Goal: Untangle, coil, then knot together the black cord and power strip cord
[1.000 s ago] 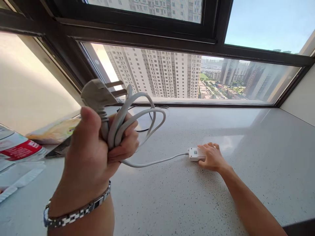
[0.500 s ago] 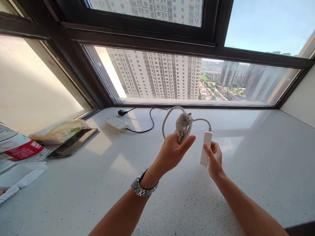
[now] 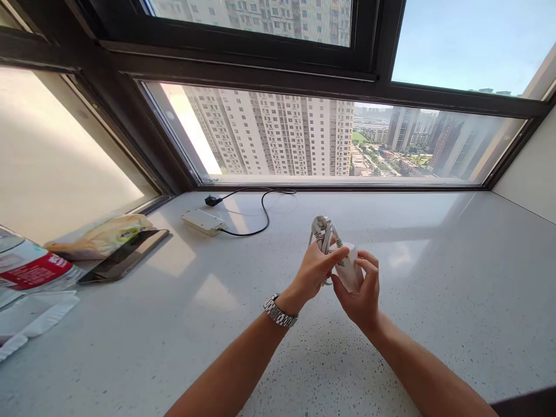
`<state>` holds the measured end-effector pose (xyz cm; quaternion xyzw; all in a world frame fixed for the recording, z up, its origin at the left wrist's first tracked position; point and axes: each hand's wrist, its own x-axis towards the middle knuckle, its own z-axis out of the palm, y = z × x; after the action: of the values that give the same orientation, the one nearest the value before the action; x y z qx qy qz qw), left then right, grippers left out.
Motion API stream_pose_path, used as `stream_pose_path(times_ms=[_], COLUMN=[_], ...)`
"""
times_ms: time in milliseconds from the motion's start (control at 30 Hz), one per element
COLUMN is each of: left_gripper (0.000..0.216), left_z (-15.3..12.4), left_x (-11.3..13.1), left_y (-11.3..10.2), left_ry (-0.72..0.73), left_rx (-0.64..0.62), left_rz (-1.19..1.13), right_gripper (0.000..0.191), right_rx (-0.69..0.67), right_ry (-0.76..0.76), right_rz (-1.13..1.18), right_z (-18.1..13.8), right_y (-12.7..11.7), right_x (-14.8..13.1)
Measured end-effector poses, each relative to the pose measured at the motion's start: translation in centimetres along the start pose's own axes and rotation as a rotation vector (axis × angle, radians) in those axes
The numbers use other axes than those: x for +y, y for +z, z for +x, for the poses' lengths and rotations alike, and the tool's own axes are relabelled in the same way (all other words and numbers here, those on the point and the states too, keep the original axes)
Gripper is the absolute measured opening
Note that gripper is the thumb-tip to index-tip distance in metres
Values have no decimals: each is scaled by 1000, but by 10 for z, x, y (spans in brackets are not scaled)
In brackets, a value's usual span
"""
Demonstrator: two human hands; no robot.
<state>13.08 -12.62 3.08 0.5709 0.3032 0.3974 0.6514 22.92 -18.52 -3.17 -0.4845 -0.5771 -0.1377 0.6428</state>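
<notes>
My left hand (image 3: 313, 271), with a metal watch (image 3: 280, 311) at its wrist, is closed round the bundled cable (image 3: 327, 240) of a white power strip. The cable's plug (image 3: 320, 223) sticks up above those fingers. My right hand (image 3: 364, 298) grips the white power strip (image 3: 351, 271) itself, thumb on the near side and fingers on the right side. Cable and strip are side by side, with the left thumb reaching across to the strip. Both are held above the pale speckled counter (image 3: 243, 347); part of the cable is hidden behind the left hand.
Toward the window (image 3: 278, 133) lies a white box-shaped device (image 3: 203, 222) with a black cord (image 3: 266, 211) and black plug (image 3: 212, 200). At the left are a dark phone-like slab (image 3: 125, 258), a food package (image 3: 104, 236), a red-labelled bottle (image 3: 37, 269) and a white wrapper (image 3: 39, 315).
My right hand has brought the power strip left and turned it, up against the cable bundle. My left hand has lowered slightly, and the loose cable loop is drawn in.
</notes>
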Motion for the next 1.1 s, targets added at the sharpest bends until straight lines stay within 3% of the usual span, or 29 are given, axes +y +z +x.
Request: stream_pose_path(times_ms=[133, 233, 300, 367, 467, 567, 633, 733, 833, 933, 1100], left_gripper=[48, 41, 40, 42, 48, 55, 56, 50, 42, 38, 31], left_z=[3, 4, 4, 4, 4, 6, 7, 9, 13, 18, 23], left_x=[-6, -7, -6, -5, -7, -12, -15, -18, -22, -28, -40], left_y=[-2, -6, -11, -16, -21, -23, -24, -28, -30, -30, -30], left_ry=[-45, -60, -90, -126, -149, -185, -215, -275, -348, -385, -342], left_rx=[-20, -44, -117, -266, -454, -520, -535, -460, -263, -83, -63], left_rz=[-4, -62, -171, -253, -324, -425, -461, -404, -294, -242, -94], right_gripper=[43, 33, 24, 22, 41, 61, 69, 81, 77, 62, 51], right_rx=[-126, -210, -196, -85, 53, -137, -333, -476, -421, -366, -251], right_ry=[-59, -122, -99, 44, 410, 715, 812, 906, 980, 1006, 1022], right_rz=[-63, 64, 168, 163, 104, 336, 552, 714, 676, 580, 459], right_z=[0, 3, 5, 8, 11, 12, 12, 12, 13, 12, 8], right_y=[-1, -7, -11, -13, -14, -15, -15, -16, -15, -11, -3], right_x=[-8, -13, -11, -1, 24, 49, 58, 64, 64, 62, 63])
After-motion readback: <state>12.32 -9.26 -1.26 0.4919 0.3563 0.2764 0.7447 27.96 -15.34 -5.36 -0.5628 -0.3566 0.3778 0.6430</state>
